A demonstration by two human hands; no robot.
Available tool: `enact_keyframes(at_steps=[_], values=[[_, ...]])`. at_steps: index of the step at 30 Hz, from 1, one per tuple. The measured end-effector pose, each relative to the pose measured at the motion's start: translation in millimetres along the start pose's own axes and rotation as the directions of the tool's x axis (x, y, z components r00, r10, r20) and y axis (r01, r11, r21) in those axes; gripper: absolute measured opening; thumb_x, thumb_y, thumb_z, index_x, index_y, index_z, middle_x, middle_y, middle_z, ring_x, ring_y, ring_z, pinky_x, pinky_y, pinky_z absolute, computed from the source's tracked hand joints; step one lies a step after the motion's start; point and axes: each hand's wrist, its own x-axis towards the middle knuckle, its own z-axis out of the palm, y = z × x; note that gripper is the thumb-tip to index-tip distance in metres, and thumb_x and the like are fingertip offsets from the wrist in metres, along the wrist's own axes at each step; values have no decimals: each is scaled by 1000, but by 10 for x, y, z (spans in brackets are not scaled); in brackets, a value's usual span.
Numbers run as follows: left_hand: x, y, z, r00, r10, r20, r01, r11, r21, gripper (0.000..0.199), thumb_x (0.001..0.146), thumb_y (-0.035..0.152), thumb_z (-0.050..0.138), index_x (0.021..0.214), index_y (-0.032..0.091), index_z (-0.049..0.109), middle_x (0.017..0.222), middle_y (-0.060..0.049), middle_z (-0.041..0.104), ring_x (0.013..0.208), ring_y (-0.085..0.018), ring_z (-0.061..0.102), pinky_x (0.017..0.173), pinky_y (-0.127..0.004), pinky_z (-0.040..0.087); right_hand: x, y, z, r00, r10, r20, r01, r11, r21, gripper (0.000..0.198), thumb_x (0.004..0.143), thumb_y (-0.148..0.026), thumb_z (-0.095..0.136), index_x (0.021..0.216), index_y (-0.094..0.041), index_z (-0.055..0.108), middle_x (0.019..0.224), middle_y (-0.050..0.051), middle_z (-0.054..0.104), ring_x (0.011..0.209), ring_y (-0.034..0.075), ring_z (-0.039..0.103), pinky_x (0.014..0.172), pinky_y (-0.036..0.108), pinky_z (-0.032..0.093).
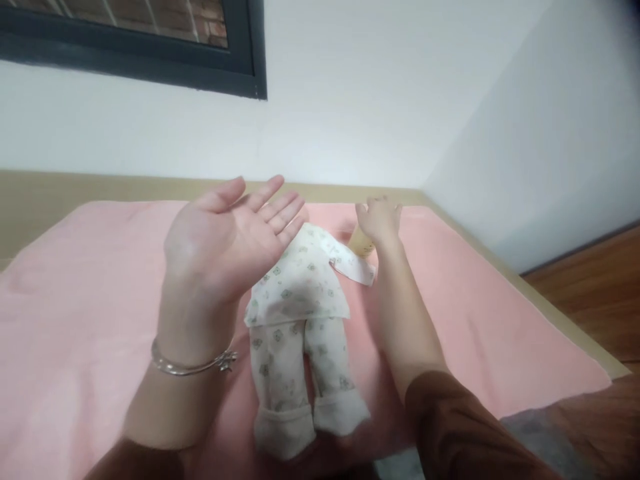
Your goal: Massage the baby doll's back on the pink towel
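Observation:
My left hand point(233, 237) is held up over the bed with the palm upward, fingers stretched out and nothing in it. A silver bangle with a star charm point(193, 365) circles that wrist. Farther off, my right hand point(383, 219) is at a yellow container point(363, 244), back of the hand toward me and fingers apart. The hand hides the container's upper part. Between my arms lies a white baby outfit with a small print: a long-sleeved top point(305, 283) above trousers point(280, 367) with rolled cuffs. One sleeve point(353, 261) reaches toward the yellow container.
A pink sheet point(480, 293) covers the bed or table, whose tan edge point(125, 183) runs along the white wall point(350, 93). A dark-framed window point(245, 47) is at upper left. Wooden flooring point(590, 287) shows at the right.

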Motion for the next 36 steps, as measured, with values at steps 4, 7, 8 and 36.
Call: enact_keyframes(at_steps=[4,7,8,36], values=[[-47,29,-22,1000,24,4,-24,998,-64,59,98,29,23,153,14,38,143,-14,58,151,-27,36,122,-48,39,19,16,27,1000,20,3,-20,1000,0,44,98,-36,34,111,-9,65,126,23,63,133,35,45,112,57,30],[-86,38,-27,999,51,-5,-51,994,-98,59,99,29,25,155,14,36,143,-13,57,152,-27,34,123,-47,38,22,11,52,1000,29,-9,-29,999,16,42,97,-37,36,110,-9,64,125,24,62,128,35,46,108,51,35],[-98,38,-25,998,56,-7,-57,993,-102,59,99,30,26,155,15,35,144,-13,57,153,-27,34,123,-47,38,19,9,57,999,33,-14,-32,999,23,41,96,-37,37,111,-9,63,126,24,61,126,35,47,107,50,36],[32,-292,170,991,102,82,-102,995,-1,54,99,33,28,148,15,43,145,-15,57,151,-29,38,125,-50,36,-910,-870,-754,901,-398,-174,431,766,476,64,104,-50,20,164,-31,8,170,2,20,159,24,14,128,58,20]])
